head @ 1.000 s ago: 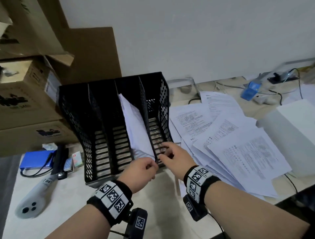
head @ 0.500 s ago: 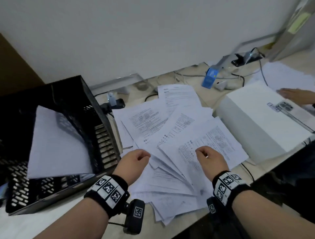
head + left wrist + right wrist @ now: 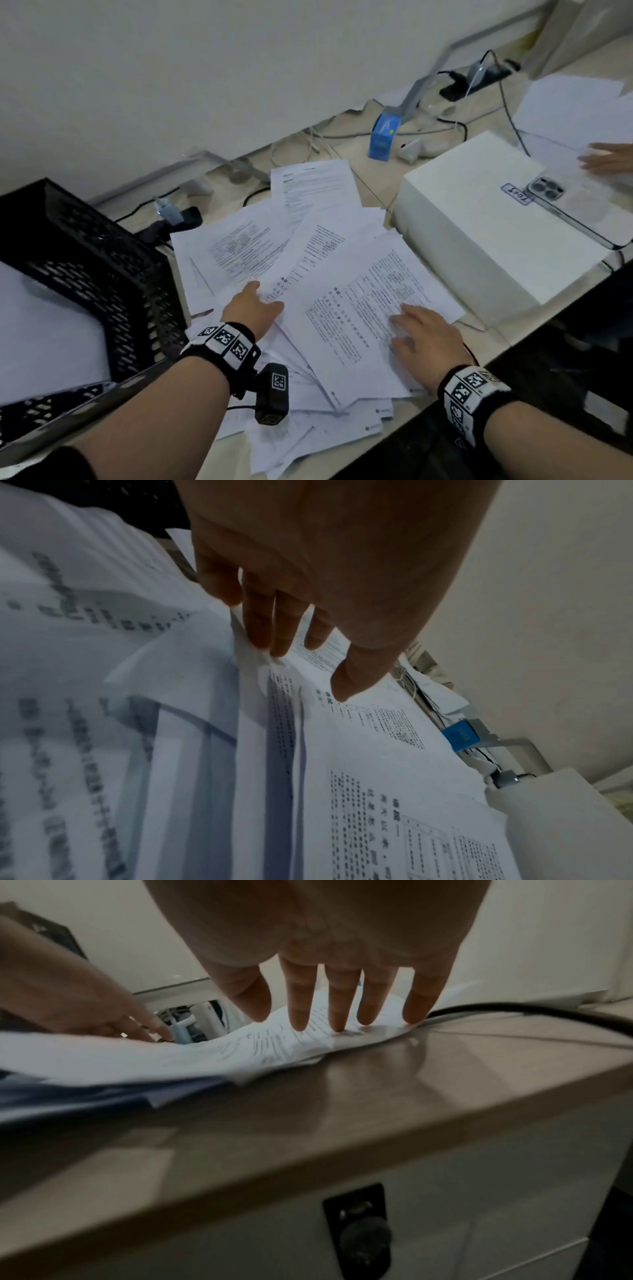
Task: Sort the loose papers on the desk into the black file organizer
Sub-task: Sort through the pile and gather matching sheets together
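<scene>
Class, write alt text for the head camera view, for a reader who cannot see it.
Two hands work a fanned pile of printed papers on a desk: the left hand reaches into the sheets while the right hand rests with straight fingers on the top sheet. A black file organizer stands to the left, a white box to the right.

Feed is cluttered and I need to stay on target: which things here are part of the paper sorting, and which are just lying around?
Part of the job:
- loose papers fanned over the desk
- black file organizer on the left, a sheet already inside
- left hand and right hand, both on the papers

Just lying about:
- white box
- phone on that box
- blue carton
- power strip
- another person's hand
</scene>
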`<move>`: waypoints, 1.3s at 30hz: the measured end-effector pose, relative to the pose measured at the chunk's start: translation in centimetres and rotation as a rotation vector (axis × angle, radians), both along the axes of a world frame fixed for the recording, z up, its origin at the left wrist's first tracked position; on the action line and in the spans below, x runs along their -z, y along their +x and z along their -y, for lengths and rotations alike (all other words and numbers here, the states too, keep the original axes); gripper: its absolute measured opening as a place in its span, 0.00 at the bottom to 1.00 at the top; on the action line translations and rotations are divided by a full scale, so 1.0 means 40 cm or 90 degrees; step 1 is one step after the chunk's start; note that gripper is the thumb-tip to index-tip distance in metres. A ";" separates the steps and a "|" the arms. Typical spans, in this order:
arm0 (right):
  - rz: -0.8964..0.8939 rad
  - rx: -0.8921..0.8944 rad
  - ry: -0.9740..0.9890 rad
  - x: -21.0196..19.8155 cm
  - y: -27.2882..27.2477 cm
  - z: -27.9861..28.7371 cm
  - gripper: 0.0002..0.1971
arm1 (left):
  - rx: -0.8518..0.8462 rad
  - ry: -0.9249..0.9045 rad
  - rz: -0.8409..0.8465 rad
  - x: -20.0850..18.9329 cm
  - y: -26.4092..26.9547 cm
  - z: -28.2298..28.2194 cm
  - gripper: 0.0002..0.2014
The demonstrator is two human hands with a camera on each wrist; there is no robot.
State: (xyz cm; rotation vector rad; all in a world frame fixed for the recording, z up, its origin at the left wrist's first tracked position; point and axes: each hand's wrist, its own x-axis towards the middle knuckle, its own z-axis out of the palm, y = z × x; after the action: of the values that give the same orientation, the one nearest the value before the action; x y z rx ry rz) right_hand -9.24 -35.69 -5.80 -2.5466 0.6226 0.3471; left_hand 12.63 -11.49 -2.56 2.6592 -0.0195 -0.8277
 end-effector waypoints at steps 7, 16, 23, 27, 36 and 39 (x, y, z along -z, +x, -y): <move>-0.006 -0.051 0.023 0.017 -0.005 -0.010 0.27 | -0.036 0.008 -0.006 0.021 -0.004 0.001 0.49; 0.008 -0.053 0.074 0.000 0.039 -0.043 0.22 | -0.177 -0.215 -0.166 0.032 -0.042 -0.047 0.12; 0.076 0.015 0.054 0.010 0.029 -0.036 0.27 | -0.311 -0.342 -0.204 0.059 -0.086 -0.090 0.25; 0.027 -0.099 0.010 -0.006 0.041 -0.062 0.36 | -0.398 -0.412 -0.291 0.034 -0.102 -0.090 0.21; -0.033 -0.122 -0.018 -0.005 0.042 -0.095 0.39 | -0.343 -0.389 -0.254 0.045 -0.080 -0.044 0.13; 0.000 -0.098 -0.031 -0.013 0.038 -0.089 0.41 | -0.376 -0.494 -0.252 0.038 -0.093 -0.057 0.08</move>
State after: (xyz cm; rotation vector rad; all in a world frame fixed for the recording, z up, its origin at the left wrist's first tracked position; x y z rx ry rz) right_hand -7.71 -32.14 -5.28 -2.6481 0.4417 0.3893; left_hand 8.90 -9.22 -4.09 1.6177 0.4302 -0.8817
